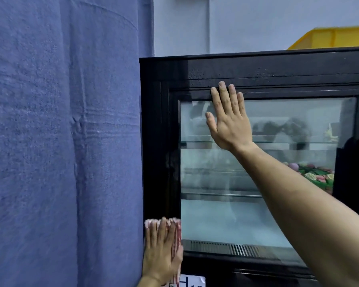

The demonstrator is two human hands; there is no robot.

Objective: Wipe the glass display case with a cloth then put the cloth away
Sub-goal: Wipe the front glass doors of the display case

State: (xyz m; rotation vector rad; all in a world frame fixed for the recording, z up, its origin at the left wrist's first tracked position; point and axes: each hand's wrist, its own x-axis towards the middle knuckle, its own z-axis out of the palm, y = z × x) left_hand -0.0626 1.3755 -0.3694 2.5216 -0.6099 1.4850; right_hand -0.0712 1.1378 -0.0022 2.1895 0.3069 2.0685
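A black-framed glass display case (267,67) fills the right half of the view. Its glass pane (226,220) looks misty, with shelves behind it. My right hand (228,119) lies flat against the upper left of the glass, fingers straight, fingertips on the black top frame. My left hand (163,251) presses a pink and white cloth (177,230) flat against the lower left of the case's black frame, fingers straight.
A blue fabric curtain (64,141) hangs right beside the case's left edge. A yellow crate (338,38) sits on top of the case at the far right. Decorated cakes (313,175) stand on a shelf inside. A white label (193,281) shows below my left hand.
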